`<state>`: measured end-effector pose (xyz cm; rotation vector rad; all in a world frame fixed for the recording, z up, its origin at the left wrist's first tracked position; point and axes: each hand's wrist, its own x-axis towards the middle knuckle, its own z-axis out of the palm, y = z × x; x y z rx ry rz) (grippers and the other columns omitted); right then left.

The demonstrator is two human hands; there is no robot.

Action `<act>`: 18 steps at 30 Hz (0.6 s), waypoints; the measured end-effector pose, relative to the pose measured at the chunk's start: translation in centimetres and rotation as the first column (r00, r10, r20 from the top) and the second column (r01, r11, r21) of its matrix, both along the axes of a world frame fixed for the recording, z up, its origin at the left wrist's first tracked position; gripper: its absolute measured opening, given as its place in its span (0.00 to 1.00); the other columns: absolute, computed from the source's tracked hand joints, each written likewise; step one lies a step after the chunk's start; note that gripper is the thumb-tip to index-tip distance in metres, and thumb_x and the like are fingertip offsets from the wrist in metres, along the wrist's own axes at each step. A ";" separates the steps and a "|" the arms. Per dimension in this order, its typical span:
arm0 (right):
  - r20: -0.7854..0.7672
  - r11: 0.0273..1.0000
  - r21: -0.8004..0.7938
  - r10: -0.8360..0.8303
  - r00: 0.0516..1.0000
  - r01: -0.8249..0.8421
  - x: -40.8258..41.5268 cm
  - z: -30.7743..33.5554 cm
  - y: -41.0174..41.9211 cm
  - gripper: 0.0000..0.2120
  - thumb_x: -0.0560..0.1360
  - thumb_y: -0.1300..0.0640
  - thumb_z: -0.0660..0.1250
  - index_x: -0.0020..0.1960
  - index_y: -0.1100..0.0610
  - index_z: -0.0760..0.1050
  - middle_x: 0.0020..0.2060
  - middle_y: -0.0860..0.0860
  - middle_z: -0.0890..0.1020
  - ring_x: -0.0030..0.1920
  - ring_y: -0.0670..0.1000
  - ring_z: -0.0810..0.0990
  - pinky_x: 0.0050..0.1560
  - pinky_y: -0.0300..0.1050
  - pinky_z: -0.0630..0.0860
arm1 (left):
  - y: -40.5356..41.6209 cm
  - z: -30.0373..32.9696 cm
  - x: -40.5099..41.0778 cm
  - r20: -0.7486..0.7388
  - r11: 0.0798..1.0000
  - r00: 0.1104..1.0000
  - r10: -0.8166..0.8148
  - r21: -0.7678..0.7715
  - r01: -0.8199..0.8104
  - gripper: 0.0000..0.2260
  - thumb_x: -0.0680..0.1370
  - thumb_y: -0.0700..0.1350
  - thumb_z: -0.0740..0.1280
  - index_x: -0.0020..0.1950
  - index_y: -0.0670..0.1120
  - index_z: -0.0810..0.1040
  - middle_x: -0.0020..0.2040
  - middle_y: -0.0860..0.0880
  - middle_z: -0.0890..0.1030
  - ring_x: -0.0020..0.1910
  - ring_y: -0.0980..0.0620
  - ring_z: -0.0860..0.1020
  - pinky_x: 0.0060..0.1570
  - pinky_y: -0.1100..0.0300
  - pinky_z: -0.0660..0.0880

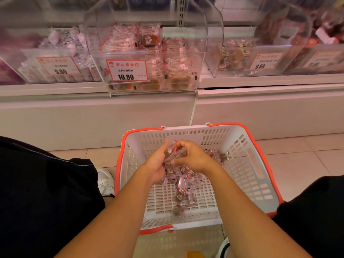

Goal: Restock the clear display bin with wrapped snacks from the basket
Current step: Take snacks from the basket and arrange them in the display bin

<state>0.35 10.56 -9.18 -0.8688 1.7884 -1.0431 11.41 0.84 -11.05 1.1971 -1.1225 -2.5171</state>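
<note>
A white plastic basket (247, 164) with an orange rim stands on the floor in front of me. Several clear-wrapped brown snacks (181, 196) lie loose on its slotted bottom. My left hand (158, 161) and my right hand (191, 157) are both inside the basket, cupped together around a bunch of wrapped snacks (172, 155). The right hand's fingers curl over the bunch from above; the left hand supports it from the side. Above, on the shelf, the clear display bin (147, 53) with a 10.80 price tag holds many of the same snacks, its lid raised.
Neighbouring clear bins sit left (52, 58) and right (247, 56) on the white shelf (260, 81). A white cabinet front runs below. My knees in black clothing flank the basket, and a white shoe (105, 180) rests on the tiled floor.
</note>
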 end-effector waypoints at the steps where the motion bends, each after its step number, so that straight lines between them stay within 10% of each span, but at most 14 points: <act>1: 0.010 0.999 -0.008 -0.040 0.999 0.040 0.0 -0.3 0.0 0.17 0.68 0.66 0.77 0.54 0.55 0.77 0.49 0.54 0.82 0.47 0.55 0.84 0.47 0.48 0.83 | 0.0 0.1 0.0 0.003 1.000 1.000 0.027 0.010 -0.027 0.21 0.83 0.56 0.57 0.58 0.41 0.81 0.52 0.41 0.85 0.49 0.46 0.83 0.53 0.52 0.77; 8: 0.551 0.904 -0.057 -0.325 0.769 0.423 -0.3 -1.8 0.5 0.14 0.69 0.70 0.74 0.52 0.64 0.76 0.53 0.60 0.82 0.50 0.57 0.85 0.47 0.46 0.82 | -0.6 0.6 0.3 -0.054 0.946 0.961 0.273 0.195 -0.258 0.14 0.79 0.44 0.65 0.61 0.38 0.77 0.47 0.39 0.85 0.45 0.43 0.85 0.41 0.54 0.81; 14: 0.442 0.932 -0.013 -0.320 0.838 0.362 -0.3 -1.4 0.2 0.14 0.70 0.68 0.75 0.52 0.59 0.76 0.49 0.55 0.85 0.50 0.55 0.85 0.47 0.51 0.83 | -0.7 0.5 0.3 -0.087 0.925 0.945 0.315 0.250 -0.285 0.13 0.80 0.41 0.61 0.59 0.35 0.77 0.48 0.37 0.84 0.45 0.42 0.84 0.44 0.51 0.82; 18: 0.391 0.934 -0.050 -0.306 0.868 0.353 0.2 -1.0 0.0 0.13 0.70 0.70 0.75 0.50 0.61 0.76 0.49 0.58 0.84 0.47 0.56 0.85 0.44 0.48 0.83 | -0.4 0.9 -0.2 -0.028 0.971 0.970 0.240 0.022 -0.240 0.15 0.82 0.43 0.56 0.55 0.39 0.81 0.46 0.40 0.84 0.43 0.45 0.82 0.42 0.51 0.80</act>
